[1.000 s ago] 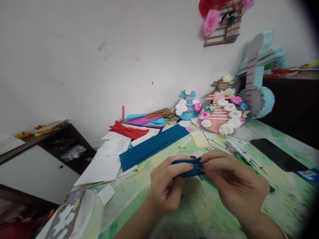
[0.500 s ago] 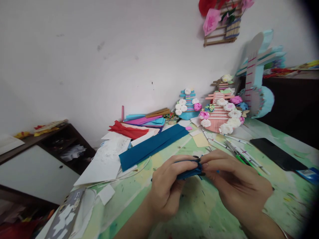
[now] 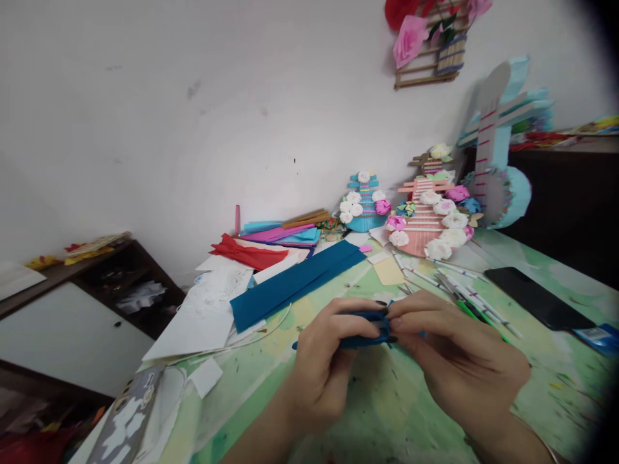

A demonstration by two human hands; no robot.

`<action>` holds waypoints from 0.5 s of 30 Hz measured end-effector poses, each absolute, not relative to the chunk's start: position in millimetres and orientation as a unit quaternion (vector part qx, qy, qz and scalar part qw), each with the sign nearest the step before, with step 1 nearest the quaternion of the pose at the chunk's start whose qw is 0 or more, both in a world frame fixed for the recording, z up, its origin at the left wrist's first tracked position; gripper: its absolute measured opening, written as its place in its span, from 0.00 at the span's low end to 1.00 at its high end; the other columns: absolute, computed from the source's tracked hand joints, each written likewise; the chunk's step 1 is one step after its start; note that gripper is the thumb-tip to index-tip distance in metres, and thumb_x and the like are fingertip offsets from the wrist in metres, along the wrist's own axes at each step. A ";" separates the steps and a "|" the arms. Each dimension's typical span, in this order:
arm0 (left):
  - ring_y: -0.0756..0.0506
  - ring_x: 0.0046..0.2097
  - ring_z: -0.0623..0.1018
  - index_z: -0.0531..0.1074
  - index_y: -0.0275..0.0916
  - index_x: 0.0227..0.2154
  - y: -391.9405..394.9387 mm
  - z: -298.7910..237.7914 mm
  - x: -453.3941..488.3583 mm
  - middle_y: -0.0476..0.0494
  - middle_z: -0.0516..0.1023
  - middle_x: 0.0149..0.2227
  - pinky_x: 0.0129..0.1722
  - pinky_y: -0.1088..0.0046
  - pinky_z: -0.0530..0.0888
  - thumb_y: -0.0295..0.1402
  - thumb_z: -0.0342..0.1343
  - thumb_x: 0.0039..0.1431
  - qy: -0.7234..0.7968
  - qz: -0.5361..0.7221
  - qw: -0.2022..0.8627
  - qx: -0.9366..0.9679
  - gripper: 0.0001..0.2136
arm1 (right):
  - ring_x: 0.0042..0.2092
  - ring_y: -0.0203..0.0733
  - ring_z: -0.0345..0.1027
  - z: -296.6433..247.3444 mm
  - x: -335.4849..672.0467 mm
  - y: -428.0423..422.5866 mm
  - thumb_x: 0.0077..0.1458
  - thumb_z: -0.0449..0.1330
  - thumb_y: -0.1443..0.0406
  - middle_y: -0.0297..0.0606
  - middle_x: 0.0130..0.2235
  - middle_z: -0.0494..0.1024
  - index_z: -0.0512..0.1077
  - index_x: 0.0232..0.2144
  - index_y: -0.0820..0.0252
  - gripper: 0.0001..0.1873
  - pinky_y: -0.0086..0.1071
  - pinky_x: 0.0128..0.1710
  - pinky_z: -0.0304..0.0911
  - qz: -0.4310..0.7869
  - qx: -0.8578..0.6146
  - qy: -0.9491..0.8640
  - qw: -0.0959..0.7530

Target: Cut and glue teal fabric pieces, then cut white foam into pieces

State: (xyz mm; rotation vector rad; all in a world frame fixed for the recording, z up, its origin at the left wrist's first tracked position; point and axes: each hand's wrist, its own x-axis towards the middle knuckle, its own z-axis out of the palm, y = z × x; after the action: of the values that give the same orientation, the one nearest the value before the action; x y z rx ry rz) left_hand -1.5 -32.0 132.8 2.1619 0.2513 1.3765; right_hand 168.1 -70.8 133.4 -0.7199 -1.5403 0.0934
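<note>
Both hands meet over the green table (image 3: 387, 412) near its front middle. My left hand (image 3: 329, 361) and my right hand (image 3: 454, 354) pinch a small folded piece of blue paper (image 3: 367, 328) between fingertips and thumbs, held just above the tabletop. Most of the blue piece is hidden by my fingers. A long strip of the same blue paper (image 3: 294, 283) lies flat behind my hands, to the left.
Stacked coloured paper (image 3: 280, 235) and red paper (image 3: 251, 254) lie at the back. Stick-and-paper-flower models (image 3: 425, 219) stand by the wall. Pens (image 3: 469, 299), a black phone (image 3: 536, 296), white sheets (image 3: 207, 309), a yellow note (image 3: 389, 274). A dark cabinet (image 3: 97, 290) stands left.
My fingers have shifted slightly on the blue piece, pressing it flatter; a blue tip now pokes out at the left of my left hand. The hands stay in place.
</note>
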 end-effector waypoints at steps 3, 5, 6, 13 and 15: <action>0.43 0.51 0.75 0.69 0.41 0.45 -32.4 135.1 -2.4 0.38 0.72 0.50 0.49 0.64 0.73 0.22 0.47 0.63 0.089 0.508 0.276 0.811 0.12 | 0.37 0.40 0.72 133.8 169.3 -71.4 0.51 0.59 0.80 0.35 0.36 0.77 0.75 0.37 0.54 0.18 0.34 0.35 0.67 0.030 -0.309 -0.697 0.647; 0.43 0.50 0.75 0.69 0.41 0.45 -32.5 136.0 -3.1 0.38 0.72 0.50 0.49 0.64 0.73 0.25 0.47 0.64 0.088 0.506 0.272 0.814 0.10 | 0.38 0.39 0.71 134.2 169.9 -72.1 0.51 0.59 0.81 0.35 0.36 0.76 0.75 0.38 0.54 0.18 0.34 0.36 0.67 0.021 -0.307 -0.708 0.635; 0.43 0.50 0.75 0.69 0.41 0.45 -32.7 136.0 -3.1 0.37 0.72 0.50 0.49 0.64 0.73 0.26 0.47 0.65 0.088 0.505 0.271 0.814 0.10 | 0.38 0.39 0.71 134.5 170.0 -72.4 0.51 0.59 0.81 0.35 0.37 0.76 0.74 0.38 0.55 0.18 0.34 0.37 0.66 0.016 -0.309 -0.711 0.632; 0.42 0.52 0.76 0.57 0.46 0.50 -31.6 127.6 9.6 0.36 0.68 0.55 0.47 0.60 0.77 0.22 0.48 0.63 0.046 0.569 0.349 0.744 0.16 | 0.38 0.39 0.70 136.4 171.3 -73.1 0.51 0.59 0.80 0.36 0.37 0.75 0.72 0.39 0.55 0.17 0.33 0.36 0.66 0.016 -0.317 -0.709 0.630; 0.42 0.50 0.77 0.54 0.48 0.50 -28.2 124.6 16.0 0.38 0.66 0.56 0.44 0.60 0.79 0.20 0.50 0.61 0.018 0.609 0.365 0.704 0.20 | 0.39 0.38 0.70 136.5 173.1 -72.4 0.52 0.59 0.79 0.36 0.37 0.74 0.72 0.38 0.56 0.16 0.32 0.37 0.65 0.012 -0.335 -0.703 0.627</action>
State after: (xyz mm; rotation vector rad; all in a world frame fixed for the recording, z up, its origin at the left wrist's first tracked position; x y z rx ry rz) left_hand 16.0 -28.2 124.6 1.8109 0.0475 1.5653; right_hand 173.1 -72.4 136.5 -0.7685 -1.6133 0.0284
